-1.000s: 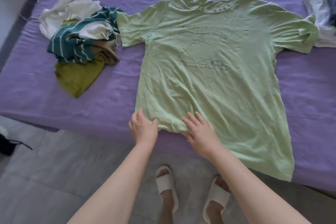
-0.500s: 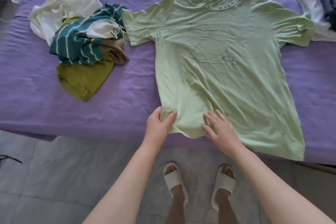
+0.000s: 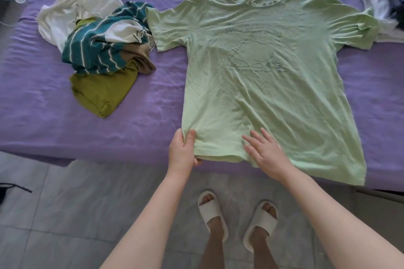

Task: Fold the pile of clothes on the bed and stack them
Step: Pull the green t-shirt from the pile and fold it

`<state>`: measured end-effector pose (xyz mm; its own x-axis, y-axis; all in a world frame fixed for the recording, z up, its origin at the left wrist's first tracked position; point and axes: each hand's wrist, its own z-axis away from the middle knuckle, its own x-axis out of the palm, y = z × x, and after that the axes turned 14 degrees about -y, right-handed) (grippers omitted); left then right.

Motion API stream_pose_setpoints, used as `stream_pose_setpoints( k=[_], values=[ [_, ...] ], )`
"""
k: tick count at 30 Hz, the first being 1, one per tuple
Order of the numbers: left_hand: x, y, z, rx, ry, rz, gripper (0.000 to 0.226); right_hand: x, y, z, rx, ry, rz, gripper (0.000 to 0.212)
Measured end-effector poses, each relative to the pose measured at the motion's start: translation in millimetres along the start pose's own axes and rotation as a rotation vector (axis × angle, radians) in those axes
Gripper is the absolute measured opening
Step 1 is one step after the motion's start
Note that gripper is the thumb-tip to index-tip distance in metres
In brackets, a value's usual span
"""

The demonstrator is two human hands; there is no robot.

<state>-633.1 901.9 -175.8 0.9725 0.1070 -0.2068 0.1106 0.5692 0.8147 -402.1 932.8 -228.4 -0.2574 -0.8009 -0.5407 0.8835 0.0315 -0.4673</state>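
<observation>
A light green T-shirt (image 3: 258,85) with a line drawing on its chest lies spread flat, front up, on the purple bed (image 3: 65,133). My left hand (image 3: 182,150) pinches the shirt's lower left hem corner between thumb and fingers. My right hand (image 3: 265,152) rests flat on the hem, fingers straight and spread. A heap of unfolded clothes (image 3: 96,50) sits to the shirt's left: white, teal-striped, tan and olive pieces.
More clothes (image 3: 382,0), white and dark, lie at the bed's far right, touching the shirt's sleeve. The bed's near edge runs just below my hands. Grey tiled floor (image 3: 65,214) and my feet in white slippers (image 3: 213,212) are below.
My left hand went from lying flat on the hem to pinching its left corner. The right hand stays flat on the hem. The hem's right side now lies higher on the bed.
</observation>
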Motion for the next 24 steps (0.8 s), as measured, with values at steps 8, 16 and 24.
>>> stream_pose_setpoints(
  k=[8, 16, 24],
  values=[
    [-33, -19, 7, -0.238, 0.043, -0.368, 0.02, 6, 18, 15, 0.053, -0.149, 0.136, 0.037],
    [26, -15, -10, 0.03, 0.042, -0.686, 0.036, 7, 32, 22, 0.073, -0.049, 0.195, 0.036],
    [103, -32, -14, 0.012, -0.487, -1.098, 0.034, -10, 70, 35, 0.251, 0.025, 0.155, 0.045]
  ],
)
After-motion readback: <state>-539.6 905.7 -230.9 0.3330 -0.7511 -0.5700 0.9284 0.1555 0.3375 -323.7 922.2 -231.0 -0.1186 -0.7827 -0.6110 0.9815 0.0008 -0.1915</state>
